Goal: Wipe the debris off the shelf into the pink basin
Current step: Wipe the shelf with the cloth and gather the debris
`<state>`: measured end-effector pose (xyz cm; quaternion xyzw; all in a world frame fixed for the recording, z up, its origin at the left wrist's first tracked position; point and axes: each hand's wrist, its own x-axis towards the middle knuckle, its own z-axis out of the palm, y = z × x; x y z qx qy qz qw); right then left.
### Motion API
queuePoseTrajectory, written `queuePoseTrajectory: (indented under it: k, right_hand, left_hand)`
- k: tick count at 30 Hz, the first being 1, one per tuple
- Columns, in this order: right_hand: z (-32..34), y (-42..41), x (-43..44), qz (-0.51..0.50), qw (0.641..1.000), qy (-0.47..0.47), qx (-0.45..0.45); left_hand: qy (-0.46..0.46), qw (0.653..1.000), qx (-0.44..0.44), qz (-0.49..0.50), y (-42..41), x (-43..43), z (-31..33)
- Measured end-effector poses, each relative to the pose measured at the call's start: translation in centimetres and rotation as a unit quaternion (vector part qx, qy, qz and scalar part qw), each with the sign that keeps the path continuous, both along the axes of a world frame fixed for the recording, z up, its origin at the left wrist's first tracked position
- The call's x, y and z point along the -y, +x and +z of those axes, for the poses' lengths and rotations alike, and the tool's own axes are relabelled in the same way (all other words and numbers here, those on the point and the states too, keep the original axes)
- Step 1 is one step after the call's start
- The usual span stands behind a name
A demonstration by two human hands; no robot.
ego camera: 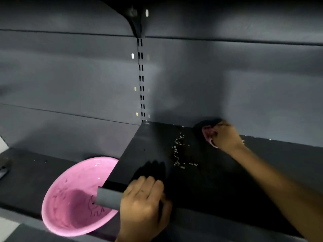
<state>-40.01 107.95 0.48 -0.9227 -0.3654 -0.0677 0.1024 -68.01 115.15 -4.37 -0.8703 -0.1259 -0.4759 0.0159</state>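
Two hands: right hand (224, 135) clutching cloth (208, 134); one pink basin (70, 198).

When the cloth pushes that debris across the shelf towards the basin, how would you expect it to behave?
The debris looks like small loose bits, so it will probably scatter rather than move together. Some may lag behind the pink cloth in the right hand. It seems light enough to slide easily on the smooth dark shelf.

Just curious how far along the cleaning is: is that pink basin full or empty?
Nearly empty: the pink basin shows bare pink bottom with only a few dark specks. The debris still lies on the shelf.
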Motion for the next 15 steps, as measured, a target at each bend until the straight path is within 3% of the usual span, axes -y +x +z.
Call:
queuePoseTrajectory:
  k: [7, 11, 15]
  right_hand:
    - [0.1, -4.3, -8.3, 0.063, 0.996, 0.053, -0.017]
    - [1.9, -5.4, -10.2, 0.116, 0.986, 0.023, -0.121]
    - [5.1, -5.9, -6.4, 0.064, 0.963, 0.19, -0.182]
  left_hand:
    - [-0.022, 0.997, -0.023, -0.069, -0.3, -0.4, 0.0]
    - [-0.034, 0.993, -0.04, -0.102, -0.5, -0.8, 0.1]
    - [-0.057, 0.984, -0.048, -0.163, -1.4, -2.1, 0.5]
